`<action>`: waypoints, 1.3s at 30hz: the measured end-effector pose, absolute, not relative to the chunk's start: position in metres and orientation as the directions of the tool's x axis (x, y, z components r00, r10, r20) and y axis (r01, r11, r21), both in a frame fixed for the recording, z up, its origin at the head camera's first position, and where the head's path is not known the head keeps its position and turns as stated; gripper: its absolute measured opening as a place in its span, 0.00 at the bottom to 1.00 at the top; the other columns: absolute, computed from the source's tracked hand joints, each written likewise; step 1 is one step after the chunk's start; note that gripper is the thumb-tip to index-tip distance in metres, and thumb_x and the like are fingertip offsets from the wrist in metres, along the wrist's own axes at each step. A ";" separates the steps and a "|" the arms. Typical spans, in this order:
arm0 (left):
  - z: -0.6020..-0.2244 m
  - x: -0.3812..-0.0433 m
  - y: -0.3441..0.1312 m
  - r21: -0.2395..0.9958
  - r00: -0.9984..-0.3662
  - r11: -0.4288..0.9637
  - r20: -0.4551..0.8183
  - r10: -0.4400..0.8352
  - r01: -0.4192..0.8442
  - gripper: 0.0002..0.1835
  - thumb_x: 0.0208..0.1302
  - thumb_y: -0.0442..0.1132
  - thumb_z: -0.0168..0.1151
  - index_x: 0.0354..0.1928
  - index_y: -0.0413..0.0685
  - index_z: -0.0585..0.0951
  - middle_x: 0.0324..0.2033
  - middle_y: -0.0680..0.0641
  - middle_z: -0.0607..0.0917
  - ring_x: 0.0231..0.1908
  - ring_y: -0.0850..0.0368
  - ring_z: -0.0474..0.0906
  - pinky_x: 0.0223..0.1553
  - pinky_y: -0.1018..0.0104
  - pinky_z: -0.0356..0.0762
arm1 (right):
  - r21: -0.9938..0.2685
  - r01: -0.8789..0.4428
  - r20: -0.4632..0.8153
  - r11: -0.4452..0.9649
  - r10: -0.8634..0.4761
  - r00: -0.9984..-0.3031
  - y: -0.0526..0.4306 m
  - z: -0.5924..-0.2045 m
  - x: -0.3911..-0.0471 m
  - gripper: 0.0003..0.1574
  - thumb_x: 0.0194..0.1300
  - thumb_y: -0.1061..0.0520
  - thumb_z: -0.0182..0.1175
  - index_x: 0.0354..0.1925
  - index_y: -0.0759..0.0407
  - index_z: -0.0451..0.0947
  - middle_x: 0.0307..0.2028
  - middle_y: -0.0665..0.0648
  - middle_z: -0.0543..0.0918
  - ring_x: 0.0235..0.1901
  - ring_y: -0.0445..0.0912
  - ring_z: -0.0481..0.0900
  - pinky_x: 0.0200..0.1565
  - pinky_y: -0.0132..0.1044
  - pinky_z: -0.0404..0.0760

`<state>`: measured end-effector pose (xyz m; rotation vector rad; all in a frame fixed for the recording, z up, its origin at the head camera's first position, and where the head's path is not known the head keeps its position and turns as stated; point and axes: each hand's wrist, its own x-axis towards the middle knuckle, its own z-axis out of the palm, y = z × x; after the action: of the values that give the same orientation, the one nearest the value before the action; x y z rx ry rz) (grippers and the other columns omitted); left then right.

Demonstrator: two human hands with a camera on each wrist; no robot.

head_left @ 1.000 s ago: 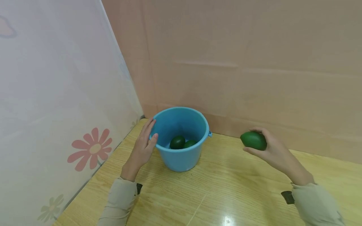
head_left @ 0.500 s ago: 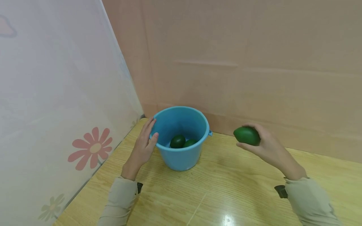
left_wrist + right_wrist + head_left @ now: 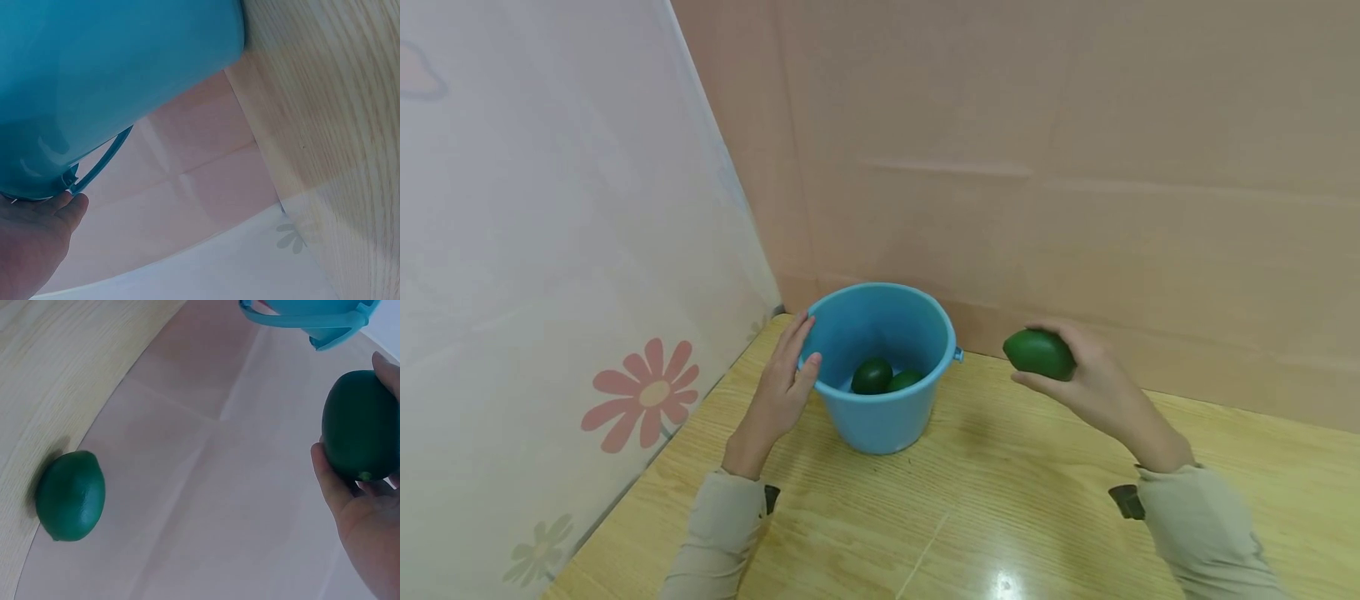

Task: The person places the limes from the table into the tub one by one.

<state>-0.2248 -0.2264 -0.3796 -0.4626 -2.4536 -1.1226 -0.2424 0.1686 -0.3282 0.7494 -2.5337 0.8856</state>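
Observation:
A blue bucket point(image 3: 880, 425) stands upright on the table, with two dark green limes point(image 3: 872, 377) visible inside. My left hand point(image 3: 778, 387) rests against the bucket's left rim, its fingers fairly straight and the thumb tip at the edge. In the left wrist view, the fingers touch the rim beside the handle's joint. My right hand point(image 3: 1093, 379) holds another green lime point(image 3: 1039, 354) above the table, right of the bucket, with thumb and fingers round it. The right wrist view shows that held lime point(image 3: 359, 425) with the palm below it.
In the right wrist view, one more green lime point(image 3: 70, 495) lies on the table by the wall; the head view does not show it. A brownish wall covering point(image 3: 1075, 167) rises behind the table point(image 3: 1000, 500), and a white flowered sheet point(image 3: 550, 250) borders it on the left.
My right hand has moved left toward the bucket and slightly upward, carrying the lime. The left hand and the bucket have stayed put.

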 end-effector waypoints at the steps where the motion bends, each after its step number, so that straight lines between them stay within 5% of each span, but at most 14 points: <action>1: -0.380 -0.225 -0.227 0.638 -0.865 0.624 0.485 0.130 0.452 0.31 0.77 0.44 0.43 0.77 0.41 0.55 0.78 0.42 0.52 0.76 0.38 0.51 0.69 0.32 0.58 | -0.469 -0.584 0.482 0.662 -0.362 -0.798 0.168 -0.328 -0.242 0.37 0.56 0.51 0.74 0.62 0.55 0.73 0.53 0.57 0.81 0.47 0.50 0.78 0.41 0.39 0.76; 8: -0.380 -0.225 -0.227 0.639 -0.868 0.625 0.479 0.133 0.448 0.31 0.78 0.46 0.42 0.77 0.42 0.55 0.78 0.44 0.51 0.76 0.40 0.50 0.69 0.34 0.58 | -0.460 -0.596 0.502 0.658 -0.361 -0.786 0.158 -0.324 -0.241 0.37 0.55 0.51 0.75 0.61 0.53 0.74 0.53 0.56 0.81 0.47 0.50 0.79 0.41 0.44 0.77; 39: -0.380 -0.225 -0.226 0.641 -0.869 0.627 0.478 0.124 0.442 0.31 0.78 0.44 0.43 0.77 0.42 0.55 0.78 0.42 0.52 0.75 0.37 0.53 0.68 0.32 0.59 | -0.426 -0.715 0.577 0.554 -0.443 -0.686 0.116 -0.317 -0.247 0.40 0.50 0.56 0.78 0.60 0.59 0.75 0.55 0.57 0.81 0.45 0.48 0.81 0.40 0.38 0.81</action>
<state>-0.2247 -0.2264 -0.3801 -0.4495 -2.4613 -1.1209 -0.2470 0.1157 -0.3165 0.9409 -2.3869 0.9184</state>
